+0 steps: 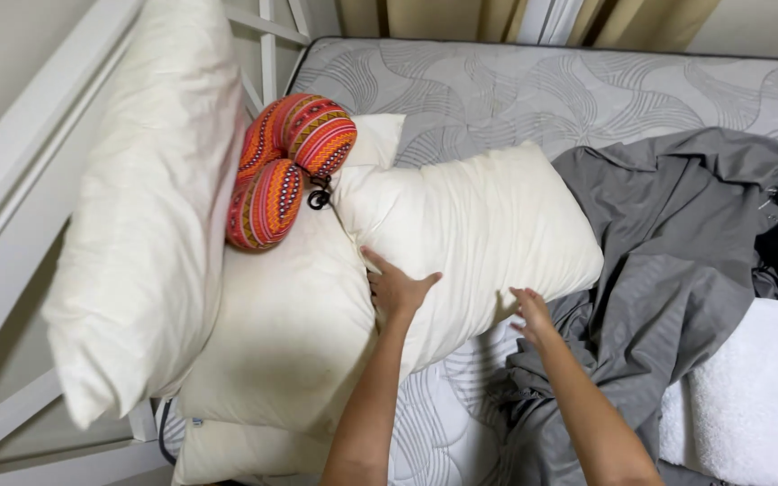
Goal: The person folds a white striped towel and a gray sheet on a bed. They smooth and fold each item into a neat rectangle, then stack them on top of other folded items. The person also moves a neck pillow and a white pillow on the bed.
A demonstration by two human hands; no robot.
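Lying across the bare mattress (pixel 533 90), the cream pillow (pixel 479 225) overlaps a second pillow (pixel 290 324). Left hand (pixel 395 288), grip open, presses flat on its lower left edge; right hand (pixel 531 310), fingers spread, touches its lower edge beside a grey sheet (pixel 677 243). A striped neck pillow (pixel 285 166) sits nearby.

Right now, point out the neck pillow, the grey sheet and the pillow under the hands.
neck pillow (pixel 290 166): head view, on its striped orange-red curve.
grey sheet (pixel 677 261): head view, on its crumpled middle folds.
cream pillow (pixel 479 225): head view, on its bare top face, above both hands.
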